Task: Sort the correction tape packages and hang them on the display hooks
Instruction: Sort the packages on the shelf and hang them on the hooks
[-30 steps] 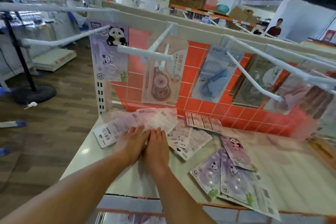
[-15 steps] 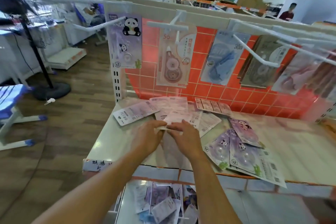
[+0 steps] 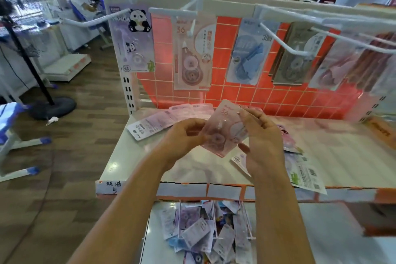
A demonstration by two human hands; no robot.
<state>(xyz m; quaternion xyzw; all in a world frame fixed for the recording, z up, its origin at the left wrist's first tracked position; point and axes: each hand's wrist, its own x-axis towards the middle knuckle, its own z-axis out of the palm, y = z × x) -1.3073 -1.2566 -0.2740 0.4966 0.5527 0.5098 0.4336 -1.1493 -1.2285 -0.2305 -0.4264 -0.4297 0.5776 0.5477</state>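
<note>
Above the shelf's [image 3: 132, 156] front edge, left hand [image 3: 184, 137] and right hand [image 3: 263, 143] fingers pinched the tilted pink correction tape package [image 3: 222, 130] by its sides; it probably needed squaring upright before meeting the display hook [image 3: 173, 11] holding its hung pink match [image 3: 192, 64].

The held package [image 3: 225, 128] is pale pink with an orange-red "36" and a rosy wheel showing through. Behind it the back panel [image 3: 242, 96] is orange-red, crossed by a pale grid of squares. On the white hooks [image 3: 172, 11] hang a lilac panda package [image 3: 132, 38] — its bear black and white, a green sprig at one corner — then a pink package [image 3: 194, 53] also marked "36", a dusty blue package [image 3: 250, 53] and an olive-brown package [image 3: 295, 57]. The tabletop [image 3: 132, 156] is cream with an orange front edge [image 3: 383, 196]; lilac packages [image 3: 150, 124] lie on it. The floor [image 3: 75, 92] is brown wood plank.
</note>
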